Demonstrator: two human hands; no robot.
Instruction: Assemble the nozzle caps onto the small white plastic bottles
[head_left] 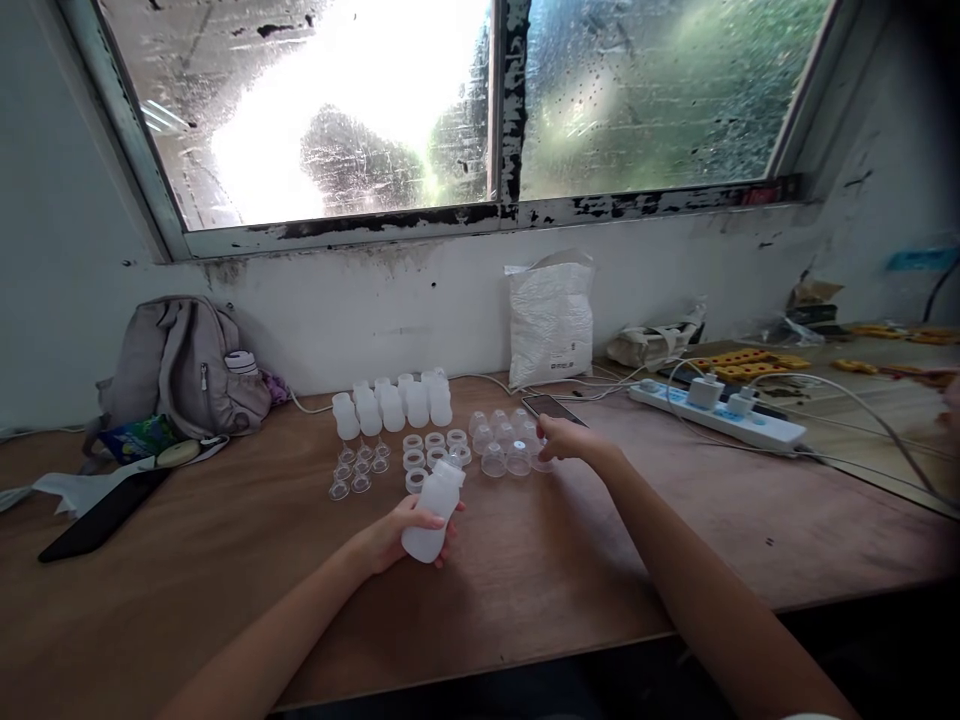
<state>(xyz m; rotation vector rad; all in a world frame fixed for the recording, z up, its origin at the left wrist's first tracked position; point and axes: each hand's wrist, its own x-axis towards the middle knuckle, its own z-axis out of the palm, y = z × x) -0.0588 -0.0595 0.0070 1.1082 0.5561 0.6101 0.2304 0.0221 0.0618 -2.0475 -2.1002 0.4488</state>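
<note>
Fingers of my left hand (394, 535) curl around a frosted white plastic bottle (432, 512), tilted above the brown wooden table (510, 590). Right of the bottle, fingertips of my right hand (571, 440) meet a clear domed plastic cap (540, 465); I cannot tell if they grip it. Beyond the bottle sit ring-shaped white plastic collars (414, 465).

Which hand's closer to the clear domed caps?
Right. The right hand is at the right edge of the clear domed caps; the left hand, holding a white bottle, is farther off, to their left and nearer the person.
</note>
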